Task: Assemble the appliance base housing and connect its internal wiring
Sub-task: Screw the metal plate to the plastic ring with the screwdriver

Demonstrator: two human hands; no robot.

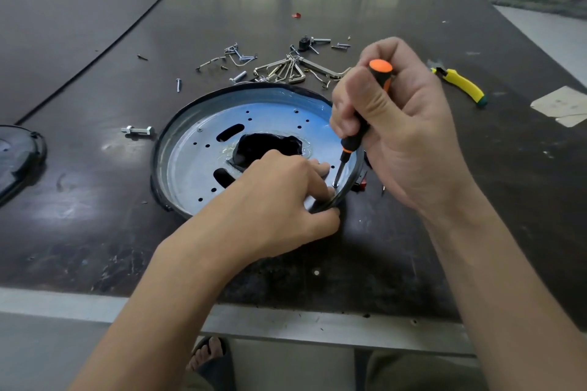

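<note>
A black-and-orange screwdriver (365, 117), a silvery-blue metal plate (197, 168) with a black rim, and a yellow cutter (462, 84) sit above the dark brown table (95, 168).

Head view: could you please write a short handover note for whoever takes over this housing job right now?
Right hand grips the screwdriver, tip on a screw at the metal plate's right edge.
Left hand holds the base housing by its rim beside that screw.
Plate sits in the housing on the table; spare screws lie behind it.
Done: plate seated. Left: tighten this screw, fit any others; wiring state not visible.
</note>
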